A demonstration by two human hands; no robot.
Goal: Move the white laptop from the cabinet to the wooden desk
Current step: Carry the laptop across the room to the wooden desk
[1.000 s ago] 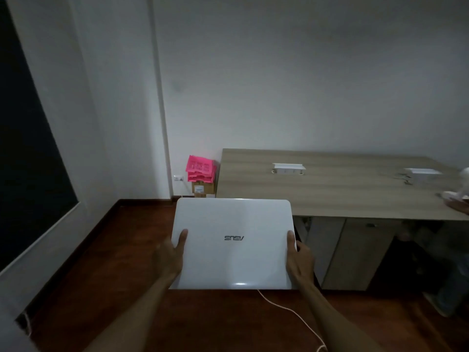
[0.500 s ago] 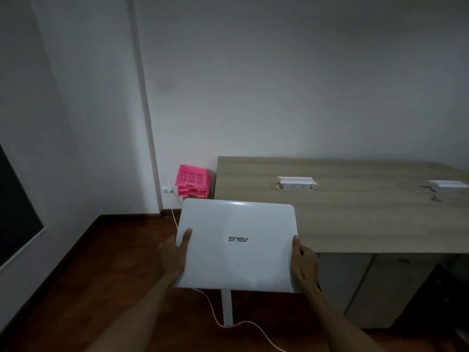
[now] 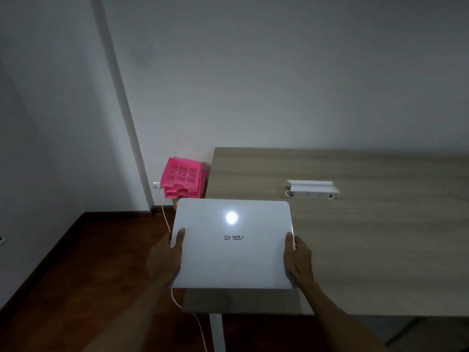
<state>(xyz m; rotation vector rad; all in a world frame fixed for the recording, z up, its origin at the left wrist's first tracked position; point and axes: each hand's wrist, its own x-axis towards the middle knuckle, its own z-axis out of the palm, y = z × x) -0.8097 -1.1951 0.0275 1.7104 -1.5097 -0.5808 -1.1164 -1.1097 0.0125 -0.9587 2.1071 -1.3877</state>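
White laptop [image 3: 232, 245] clamped between my left hand [image 3: 166, 257] and right hand [image 3: 298, 260], thumbs on lid, above wooden desk [image 3: 368, 240] near-left corner; ASUS logo upside down.

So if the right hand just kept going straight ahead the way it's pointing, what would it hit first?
Probably the white power strip on the wooden desk; the right hand points roughly toward it, with bare desktop between, though depth is hard to judge.

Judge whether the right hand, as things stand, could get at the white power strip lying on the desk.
Probably not yet: the right hand is shut on the white laptop, sharing its weight with the left hand. The desk top between it and the power strip lies bare.
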